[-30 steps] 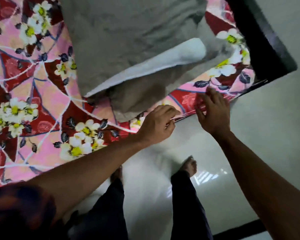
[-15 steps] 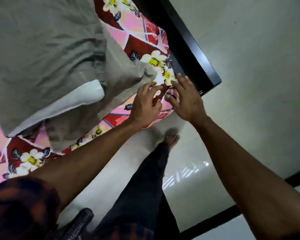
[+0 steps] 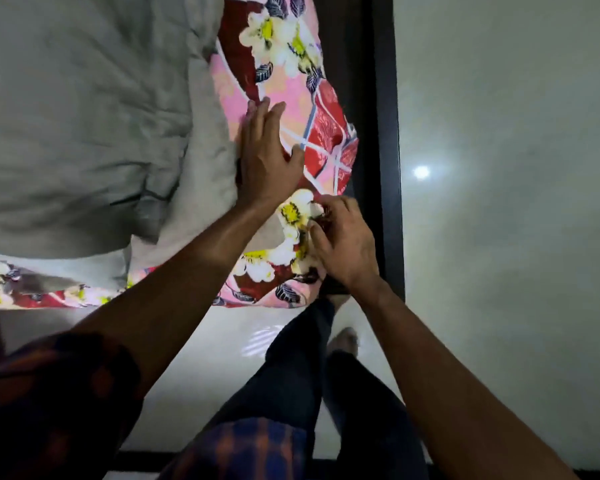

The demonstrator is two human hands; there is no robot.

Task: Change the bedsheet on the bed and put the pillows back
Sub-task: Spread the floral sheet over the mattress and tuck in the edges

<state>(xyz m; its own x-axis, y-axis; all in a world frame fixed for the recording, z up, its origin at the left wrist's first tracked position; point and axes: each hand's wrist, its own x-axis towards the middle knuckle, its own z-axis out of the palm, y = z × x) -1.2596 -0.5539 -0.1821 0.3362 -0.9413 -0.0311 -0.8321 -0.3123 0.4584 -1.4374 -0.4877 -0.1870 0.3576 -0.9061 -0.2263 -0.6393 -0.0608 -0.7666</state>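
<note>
- Nearest me, the right hand [image 3: 343, 244] pinches the bunched corner of the pink-and-red floral bedsheet [image 3: 326, 133], fingers curled into the cloth (tucking it in, I'd judge).
- Just beyond, the left hand [image 3: 267, 157] lies flat, fingers straight, pressing the sheet down.
- The sheet looks thin and limp. It covers the bed here, with this corner unfinished.
- Rumpled soft grey bedding [image 3: 77, 116], perhaps a pillow, lies on it, so arranging seems left.
- A glossy black bed frame [image 3: 385, 98] borders the sheet.

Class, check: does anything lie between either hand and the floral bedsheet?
Nothing visible does. The left hand rests flat on the bedsheet beside the grey pillow; the right hand pinches its corner fold.
</note>
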